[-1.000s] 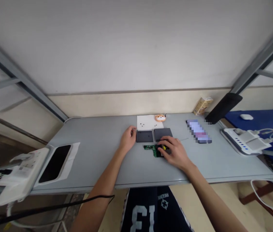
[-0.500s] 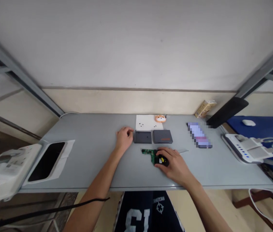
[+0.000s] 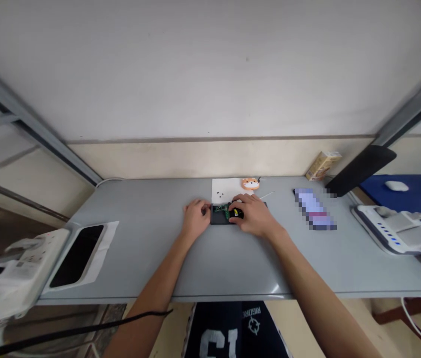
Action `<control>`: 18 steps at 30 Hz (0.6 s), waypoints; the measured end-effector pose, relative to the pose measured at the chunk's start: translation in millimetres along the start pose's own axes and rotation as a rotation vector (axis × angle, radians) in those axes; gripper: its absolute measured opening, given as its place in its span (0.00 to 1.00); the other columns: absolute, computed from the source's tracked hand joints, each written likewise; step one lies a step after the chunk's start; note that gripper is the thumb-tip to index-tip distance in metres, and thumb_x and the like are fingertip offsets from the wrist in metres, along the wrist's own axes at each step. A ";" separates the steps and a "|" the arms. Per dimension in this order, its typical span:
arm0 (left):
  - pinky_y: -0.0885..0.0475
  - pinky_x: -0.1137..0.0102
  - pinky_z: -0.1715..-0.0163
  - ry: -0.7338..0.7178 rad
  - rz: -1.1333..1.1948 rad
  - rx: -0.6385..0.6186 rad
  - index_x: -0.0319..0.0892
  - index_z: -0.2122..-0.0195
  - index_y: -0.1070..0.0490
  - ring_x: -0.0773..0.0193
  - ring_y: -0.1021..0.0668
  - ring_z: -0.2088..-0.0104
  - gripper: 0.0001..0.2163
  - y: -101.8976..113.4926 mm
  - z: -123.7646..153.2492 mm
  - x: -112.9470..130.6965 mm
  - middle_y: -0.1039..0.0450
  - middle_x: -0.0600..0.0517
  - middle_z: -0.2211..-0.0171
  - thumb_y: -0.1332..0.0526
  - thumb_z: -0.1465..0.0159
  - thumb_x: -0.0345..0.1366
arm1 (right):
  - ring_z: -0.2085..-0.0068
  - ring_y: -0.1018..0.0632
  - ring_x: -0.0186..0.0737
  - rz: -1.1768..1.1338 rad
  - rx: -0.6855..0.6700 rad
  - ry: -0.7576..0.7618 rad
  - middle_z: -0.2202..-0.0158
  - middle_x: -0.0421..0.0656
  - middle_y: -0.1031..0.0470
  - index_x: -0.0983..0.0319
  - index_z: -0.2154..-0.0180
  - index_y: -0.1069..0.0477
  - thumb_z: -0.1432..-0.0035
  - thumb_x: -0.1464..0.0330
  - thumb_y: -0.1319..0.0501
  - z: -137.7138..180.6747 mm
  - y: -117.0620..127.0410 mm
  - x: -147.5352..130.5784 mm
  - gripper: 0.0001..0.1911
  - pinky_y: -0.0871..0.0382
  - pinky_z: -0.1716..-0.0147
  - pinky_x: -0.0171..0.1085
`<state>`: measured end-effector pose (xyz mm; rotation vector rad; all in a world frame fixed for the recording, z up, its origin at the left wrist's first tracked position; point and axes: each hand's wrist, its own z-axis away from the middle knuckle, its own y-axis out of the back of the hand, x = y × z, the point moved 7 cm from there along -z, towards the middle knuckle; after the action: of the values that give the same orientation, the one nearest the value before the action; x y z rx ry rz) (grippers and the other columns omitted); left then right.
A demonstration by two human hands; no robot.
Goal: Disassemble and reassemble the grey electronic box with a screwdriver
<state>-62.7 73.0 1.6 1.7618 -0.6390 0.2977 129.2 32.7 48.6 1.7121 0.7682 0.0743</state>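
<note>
A shallow dark grey case half lies on the table. My left hand is curled at its left edge, thumb and fingers closed on that side. My right hand pinches a green circuit board over the case half; whether the board rests inside it I cannot tell. Between the right fingers is a black piece with a yellow mark. A thin metal shaft sticks out beyond that hand; its link to the black piece is hidden. The second dark grey case part is mostly covered by my right hand.
Behind the case lies a white sheet with several small dark bits and an orange animal-faced item. Phones lie right and left. Power strips stand at both sides. A small box leans at the back.
My right hand has carried the circuit board forward and left, from the bare table to over the case half. The metal shaft moved with it. My left hand stays at the case's left edge.
</note>
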 end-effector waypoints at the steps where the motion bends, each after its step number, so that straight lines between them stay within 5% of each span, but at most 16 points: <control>1: 0.36 0.58 0.51 -0.004 0.000 -0.004 0.44 0.61 0.23 0.54 0.23 0.55 0.09 0.0 -0.3 0.1 0.22 0.49 0.62 0.41 0.36 0.26 | 0.53 0.24 0.49 -0.008 0.004 0.004 0.49 0.45 0.22 0.55 0.57 0.22 0.43 0.63 0.29 -0.5 -0.9 0.5 0.11 0.36 0.51 0.48; 7: 0.34 0.59 0.52 -0.030 0.019 -0.034 0.45 0.62 0.23 0.54 0.22 0.56 0.09 -0.5 2.8 2.5 0.22 0.49 0.63 0.41 0.37 0.26 | 0.49 0.24 0.49 -0.076 0.088 -0.005 0.45 0.45 0.24 0.55 0.55 0.23 0.40 0.63 0.31 9.9 -5.1 4.5 0.11 0.36 0.49 0.48; 13: 0.29 0.62 0.56 -0.052 0.075 -0.074 0.44 0.64 0.23 0.58 0.22 0.62 0.09 2.1 -8.1 4.5 0.21 0.50 0.65 0.42 0.37 0.26 | 0.50 0.26 0.50 -0.075 0.034 -0.009 0.47 0.44 0.22 0.54 0.55 0.23 0.43 0.62 0.29 9.8 -14.0 7.7 0.13 0.36 0.50 0.49; 16: 0.26 0.65 0.59 -0.030 0.117 -0.063 0.45 0.59 0.22 0.61 0.21 0.65 0.10 35.4 -4.9 -7.9 0.20 0.50 0.62 0.43 0.34 0.30 | 0.50 0.27 0.50 -0.076 0.025 -0.008 0.48 0.43 0.21 0.54 0.56 0.23 0.43 0.62 0.28 10.8 -14.7 7.4 0.13 0.36 0.49 0.49; 18: 0.24 0.64 0.58 0.099 0.166 0.136 0.46 0.56 0.23 0.60 0.21 0.62 0.11 80.3 22.1 -25.7 0.21 0.50 0.60 0.44 0.32 0.32 | 0.50 0.27 0.49 -0.079 0.028 -0.012 0.48 0.43 0.21 0.54 0.56 0.23 0.43 0.62 0.28 11.7 -14.3 6.9 0.13 0.36 0.49 0.50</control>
<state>-131.6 45.0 47.1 1.8140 -0.7084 0.5504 133.3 27.6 29.9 1.7056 0.8305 -0.0009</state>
